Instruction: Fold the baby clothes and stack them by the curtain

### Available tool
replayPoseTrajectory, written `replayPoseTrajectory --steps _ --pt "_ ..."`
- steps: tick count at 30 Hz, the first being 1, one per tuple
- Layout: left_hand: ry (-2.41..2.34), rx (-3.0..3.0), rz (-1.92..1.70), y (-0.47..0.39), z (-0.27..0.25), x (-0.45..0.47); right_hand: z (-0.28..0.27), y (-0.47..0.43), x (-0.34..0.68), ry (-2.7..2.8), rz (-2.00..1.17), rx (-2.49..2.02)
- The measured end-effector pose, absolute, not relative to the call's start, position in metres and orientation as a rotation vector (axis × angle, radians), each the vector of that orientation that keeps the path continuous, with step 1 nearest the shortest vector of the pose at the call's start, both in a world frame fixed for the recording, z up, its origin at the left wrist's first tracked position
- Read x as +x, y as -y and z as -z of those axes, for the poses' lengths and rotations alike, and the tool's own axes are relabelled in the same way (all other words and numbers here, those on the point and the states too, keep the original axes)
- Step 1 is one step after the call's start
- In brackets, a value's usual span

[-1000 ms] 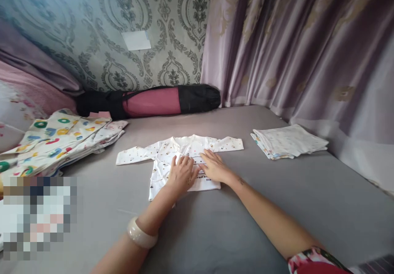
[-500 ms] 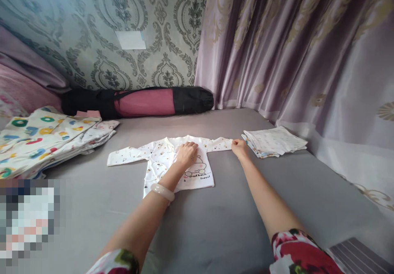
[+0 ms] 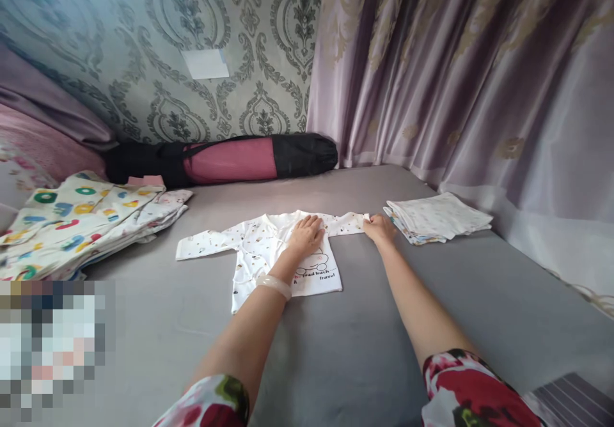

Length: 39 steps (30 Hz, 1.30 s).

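A small white baby shirt (image 3: 254, 248) with a tiny print and a cartoon car on its front lies spread on the grey bed sheet (image 3: 355, 350). My left hand (image 3: 307, 234), a pale bangle on its wrist, rests flat on the upper chest of the shirt with its fingers stretched out. At the end of the right-hand sleeve (image 3: 348, 224), my right hand (image 3: 380, 229) pinches the cuff. The other sleeve (image 3: 206, 244) lies stretched out to the left.
A folded stack of white cloths (image 3: 439, 217) lies just right of my right hand. Piled clothes (image 3: 86, 222) with colourful prints are at the left. A long black and maroon bag (image 3: 230, 160) lies along the wall. Curtains (image 3: 407, 82) hang at the right.
My left hand has slid a little toward the shirt's right shoulder and flattened. My right hand still holds the cuff, with its grip slightly shifted. The view has turned slightly.
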<state>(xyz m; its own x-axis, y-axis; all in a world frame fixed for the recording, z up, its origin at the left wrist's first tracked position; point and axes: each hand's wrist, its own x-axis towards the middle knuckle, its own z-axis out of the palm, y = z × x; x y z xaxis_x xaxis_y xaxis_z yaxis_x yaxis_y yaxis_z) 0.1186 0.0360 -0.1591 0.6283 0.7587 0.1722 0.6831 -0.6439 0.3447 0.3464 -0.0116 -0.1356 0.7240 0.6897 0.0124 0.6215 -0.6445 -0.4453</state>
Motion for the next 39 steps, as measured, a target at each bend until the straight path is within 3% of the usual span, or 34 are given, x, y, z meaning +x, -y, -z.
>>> replayPoseTrajectory --steps 15,32,39 --pt "-1.229 2.563 -0.230 -0.033 0.148 0.121 0.095 0.040 0.350 0.545 -1.063 -1.448" --pt "-1.150 2.517 0.007 -0.054 0.128 0.117 0.054 0.012 0.283 0.666 -1.182 -1.159" --pt "-1.179 2.594 0.031 -0.059 0.116 0.118 0.059 -0.008 0.238 0.600 -1.209 -1.278"
